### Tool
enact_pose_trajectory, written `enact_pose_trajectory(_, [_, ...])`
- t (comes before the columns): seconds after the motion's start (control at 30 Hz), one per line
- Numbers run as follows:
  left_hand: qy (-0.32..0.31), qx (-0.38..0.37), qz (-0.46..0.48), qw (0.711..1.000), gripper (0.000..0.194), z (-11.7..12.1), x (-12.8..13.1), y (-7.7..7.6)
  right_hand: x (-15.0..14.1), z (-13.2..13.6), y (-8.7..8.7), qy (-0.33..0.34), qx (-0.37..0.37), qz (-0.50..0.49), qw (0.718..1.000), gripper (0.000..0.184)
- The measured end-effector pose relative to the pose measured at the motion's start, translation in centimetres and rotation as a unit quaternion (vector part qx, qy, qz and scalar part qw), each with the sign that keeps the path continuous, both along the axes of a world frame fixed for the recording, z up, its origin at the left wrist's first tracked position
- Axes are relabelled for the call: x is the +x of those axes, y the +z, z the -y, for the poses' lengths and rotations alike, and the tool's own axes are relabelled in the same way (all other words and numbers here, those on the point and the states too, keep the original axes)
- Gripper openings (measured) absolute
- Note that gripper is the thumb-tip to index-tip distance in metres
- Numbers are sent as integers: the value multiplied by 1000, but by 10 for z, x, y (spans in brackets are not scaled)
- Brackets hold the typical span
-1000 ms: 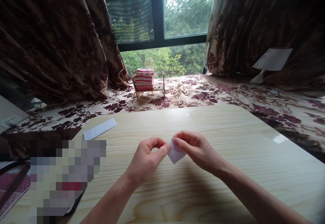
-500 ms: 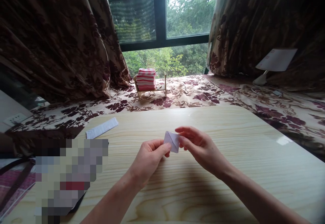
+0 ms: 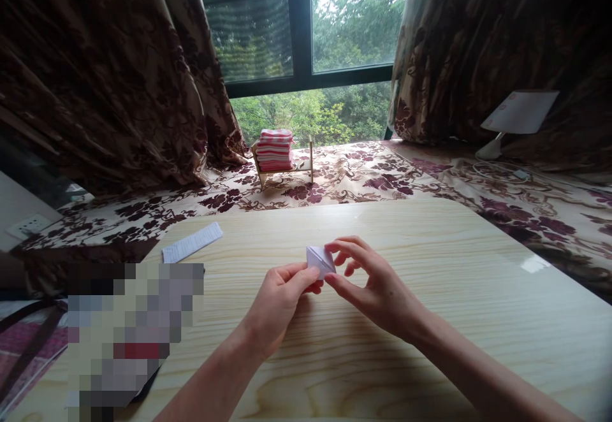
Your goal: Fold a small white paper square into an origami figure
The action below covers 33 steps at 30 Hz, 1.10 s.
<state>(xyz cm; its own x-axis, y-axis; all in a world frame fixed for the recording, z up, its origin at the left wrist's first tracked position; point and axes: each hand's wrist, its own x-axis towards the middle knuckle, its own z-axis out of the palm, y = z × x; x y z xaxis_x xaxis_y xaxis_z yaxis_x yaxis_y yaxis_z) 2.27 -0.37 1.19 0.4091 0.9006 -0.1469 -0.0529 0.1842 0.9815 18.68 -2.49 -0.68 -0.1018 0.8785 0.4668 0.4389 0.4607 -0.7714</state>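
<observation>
Above the wooden table, a small piece of white paper (image 3: pixel 316 257) is folded into a compact square shape with a diagonal crease across its face. My left hand (image 3: pixel 282 298) pinches its lower left part, thumb on top and fingers beneath. On the right side, my right hand (image 3: pixel 375 282) grips the paper by its edges, index fingertip at the upper edge and thumb tip at the lower one. The other right fingers are curled loosely behind.
A folded strip of printed paper (image 3: pixel 192 242) lies on the wooden table (image 3: pixel 478 320) at the far left. Nearer is a pixelated object (image 3: pixel 134 333). Beyond the table, a small rack (image 3: pixel 312 160) holds folded pink-and-white cloths (image 3: pixel 275 149); a lamp (image 3: pixel 519 113) stands right.
My right index finger and thumb have spread and moved onto the paper's upper and lower edges. The paper has turned and shifted slightly left, while my left hand keeps its pinch.
</observation>
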Motion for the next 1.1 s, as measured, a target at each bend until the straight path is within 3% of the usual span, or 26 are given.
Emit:
enact_pose_trajectory(0.4, [-21,27,-33,999,21,2,-1,-2,1,-1,1,-25,-20,-21,999,17])
enact_pose_trajectory(0.83, [-14,40,-83,996,18,2,0,0,1,2,5,8,-19,-41,999,31])
enact_pose_trajectory(1.1, [-3,49,-112,993,18,0,-1,2,2,2,9,7,-6,-44,999,23])
